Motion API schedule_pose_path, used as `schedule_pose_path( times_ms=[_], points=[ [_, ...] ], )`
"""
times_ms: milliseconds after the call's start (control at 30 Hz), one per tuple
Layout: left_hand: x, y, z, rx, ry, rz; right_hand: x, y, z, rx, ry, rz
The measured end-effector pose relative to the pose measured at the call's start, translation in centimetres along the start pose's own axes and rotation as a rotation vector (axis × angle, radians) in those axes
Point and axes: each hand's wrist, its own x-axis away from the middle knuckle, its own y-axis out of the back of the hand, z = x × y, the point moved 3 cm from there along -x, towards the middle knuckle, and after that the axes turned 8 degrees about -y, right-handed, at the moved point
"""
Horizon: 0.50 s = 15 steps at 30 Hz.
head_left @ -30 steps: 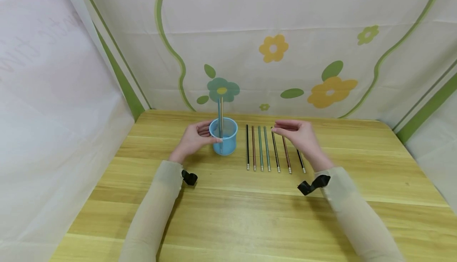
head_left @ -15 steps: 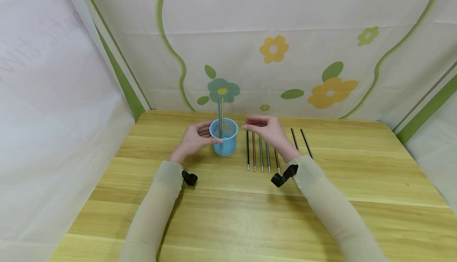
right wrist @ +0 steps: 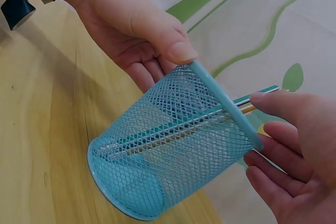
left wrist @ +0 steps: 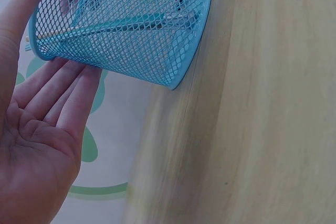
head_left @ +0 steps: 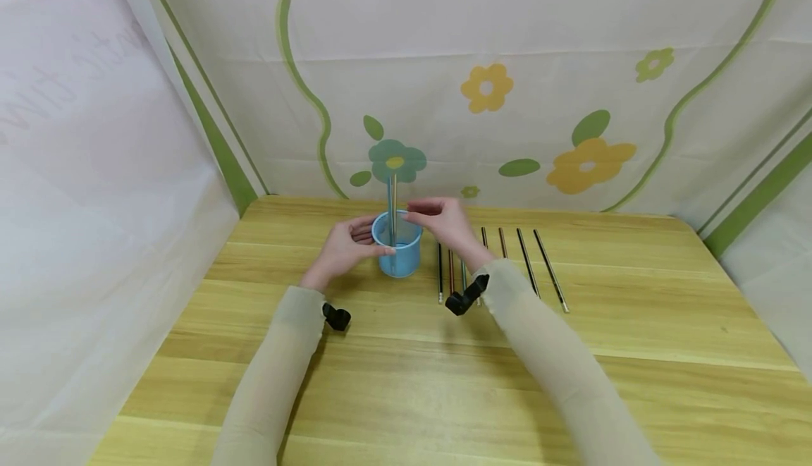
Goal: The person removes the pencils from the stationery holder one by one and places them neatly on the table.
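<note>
A light-blue mesh pencil cup (head_left: 401,260) stands upright on the table, leaning across the frame in both wrist views. Two pencils (head_left: 391,201), one bluish and one golden, rise from its left side. My left hand (head_left: 339,249) holds the cup from the left, its thumb at the near rim and its fingers around the far side. Just over the cup's right rim is my right hand (head_left: 444,225), thumb and fingers apart with nothing seen between them. In the right wrist view the right thumb (right wrist: 286,103) overlaps the pencil tops; whether it touches them I cannot tell.
Right of the cup several pencils (head_left: 550,268) lie in a row on the wooden table (head_left: 393,381), eraser ends towards me. My right hand and sleeve partly cover some of them. A white curtain (head_left: 558,29) with flower prints hangs behind the table.
My right hand has moved left from above the row of pencils to the cup's rim, uncovering the pencils at the row's right end. The left hand and cup have stayed in place.
</note>
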Motion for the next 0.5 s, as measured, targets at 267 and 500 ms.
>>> schedule_pose_path(
  times_ms=[267,500],
  points=[
    [0.0,0.0,0.0,-0.001,-0.006,0.0,-1.4,-1.4,-0.2,-0.02,0.011,0.012],
    [0.0,0.1,-0.2,-0.007,-0.005,-0.007,-1.7,-2.3,-0.5,-0.024,0.0,-0.017]
  ],
)
